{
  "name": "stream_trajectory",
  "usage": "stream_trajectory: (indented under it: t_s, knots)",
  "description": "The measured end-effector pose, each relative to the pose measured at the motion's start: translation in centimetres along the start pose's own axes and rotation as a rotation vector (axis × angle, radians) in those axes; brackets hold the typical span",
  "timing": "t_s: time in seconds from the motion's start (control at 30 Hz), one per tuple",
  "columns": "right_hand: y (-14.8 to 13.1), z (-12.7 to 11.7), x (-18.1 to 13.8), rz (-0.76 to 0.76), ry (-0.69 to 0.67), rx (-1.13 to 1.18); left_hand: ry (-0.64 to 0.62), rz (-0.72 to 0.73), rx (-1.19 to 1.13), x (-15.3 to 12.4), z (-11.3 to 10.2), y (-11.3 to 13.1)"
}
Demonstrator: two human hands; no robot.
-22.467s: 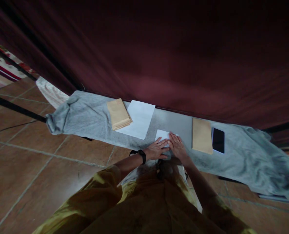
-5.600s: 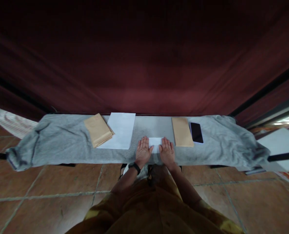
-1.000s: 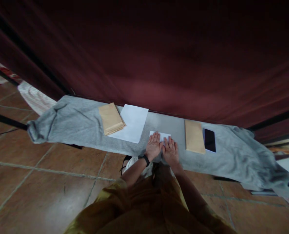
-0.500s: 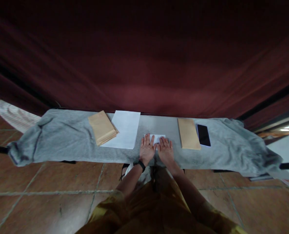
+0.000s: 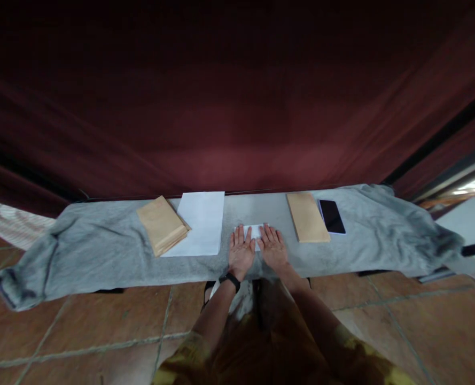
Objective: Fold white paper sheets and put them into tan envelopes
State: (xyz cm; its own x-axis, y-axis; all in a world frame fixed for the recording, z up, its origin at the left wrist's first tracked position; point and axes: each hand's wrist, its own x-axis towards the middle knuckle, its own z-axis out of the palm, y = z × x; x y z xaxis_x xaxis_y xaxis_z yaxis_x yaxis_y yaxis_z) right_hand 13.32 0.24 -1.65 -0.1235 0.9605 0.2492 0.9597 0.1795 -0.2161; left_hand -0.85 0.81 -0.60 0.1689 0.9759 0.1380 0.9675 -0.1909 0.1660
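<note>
My left hand (image 5: 241, 251) and my right hand (image 5: 272, 247) lie flat, side by side, fingers stretched out, pressing on a small folded white paper (image 5: 255, 231). Only the far edge of that paper shows between and beyond my fingers. It rests on a grey cloth (image 5: 101, 251) spread over a low, long surface. A black band is on my left wrist. A white sheet (image 5: 199, 222) lies to the left of my hands, with a stack of tan envelopes (image 5: 162, 224) partly on it.
A single tan envelope (image 5: 306, 216) and a dark phone (image 5: 332, 216) lie to the right of my hands. A dark red curtain (image 5: 237, 107) hangs right behind the surface. Brown floor tiles (image 5: 80, 331) lie around me. A white board (image 5: 465, 224) sits at far right.
My hands stay flat on the folded paper and have drawn slightly closer together. The camera view has swung, so everything shifted in the picture.
</note>
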Motion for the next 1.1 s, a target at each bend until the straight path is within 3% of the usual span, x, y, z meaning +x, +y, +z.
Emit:
stream_trajectory:
  t_s: [0.5,0.77,0.97,1.1]
  knots:
    - [0.2,-0.2,-0.1,0.063,0.009,-0.021,0.046,-0.042,0.025,-2.3,-0.8,-0.5]
    - [0.2,-0.3,0.0,0.066,-0.002,-0.025,-0.033,0.278,-0.031,-3.3,-2.0,-0.9]
    - [0.1,-0.9,-0.3,0.067,-0.011,0.002,-0.042,0.277,-0.011,-3.1,-2.1,-1.0]
    - [0.4,-1.7,-2.6,-0.105,-0.013,0.049,-0.057,0.278,-0.001,-3.2,-2.0,-1.1]
